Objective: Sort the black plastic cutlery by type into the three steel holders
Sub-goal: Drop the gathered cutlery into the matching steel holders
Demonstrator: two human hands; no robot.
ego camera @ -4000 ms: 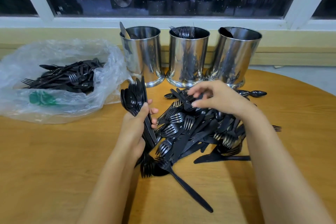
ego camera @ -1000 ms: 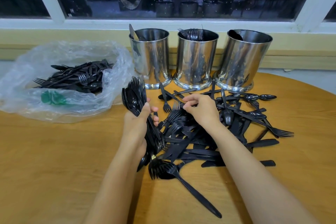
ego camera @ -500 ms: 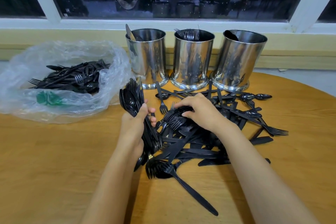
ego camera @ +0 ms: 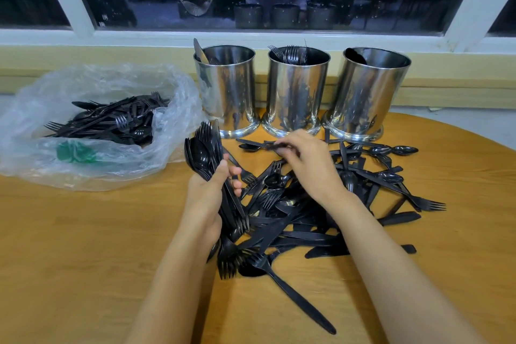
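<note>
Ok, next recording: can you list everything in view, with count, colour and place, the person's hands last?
shiny cylindrical steel holders: three, silver, in a row at the table's far side; a knife, forks and a dark piece stick out.
loose pile of black plastic cutlery: too many to count, black, on the table before the holders.
crumpled clear plastic bag: one, transparent, table's left; holds more black cutlery and something green.
round wooden table: one, yellow-brown, underneath everything.
white-framed window: one, dark glass, behind the holders.
left hand: one, grips a bundle of black cutlery, left of the pile.
right hand: one, fingers pinch a single black piece at the pile's far edge.
</note>
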